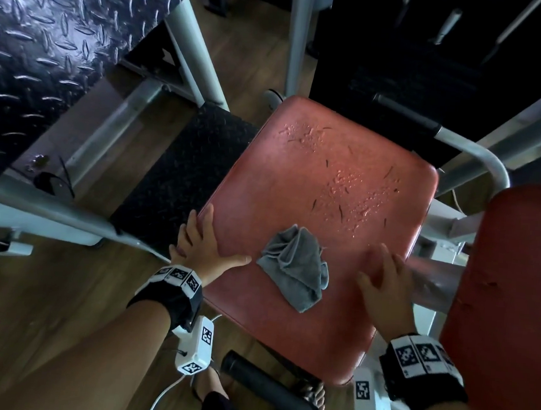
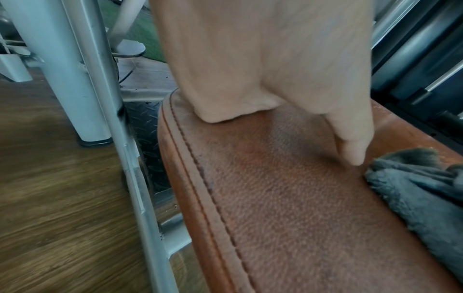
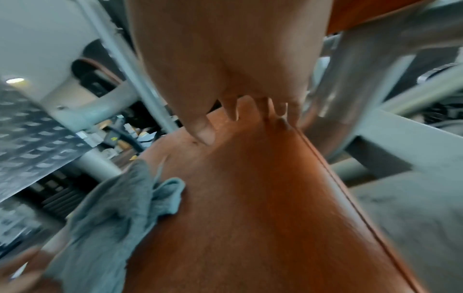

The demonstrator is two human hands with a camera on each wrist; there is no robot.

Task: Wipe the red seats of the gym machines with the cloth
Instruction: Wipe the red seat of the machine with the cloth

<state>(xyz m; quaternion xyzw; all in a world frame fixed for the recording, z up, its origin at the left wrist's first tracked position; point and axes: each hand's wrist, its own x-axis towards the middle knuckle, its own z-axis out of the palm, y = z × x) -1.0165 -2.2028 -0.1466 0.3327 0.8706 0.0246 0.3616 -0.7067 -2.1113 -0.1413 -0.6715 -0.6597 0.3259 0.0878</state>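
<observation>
A red padded seat fills the middle of the head view, with water drops and dark specks on its far half. A crumpled grey cloth lies loose on the near half, between my hands. My left hand rests flat on the seat's left edge, fingers straight, thumb pointing at the cloth. My right hand is spread over the seat just right of the cloth, fingers straight, holding nothing. A second red pad stands at the right.
Grey machine frame tubes run behind and right of the seat. A black checker-plate footrest sits left of it, a larger one at top left. A black foam roller lies below the seat. The floor is wood.
</observation>
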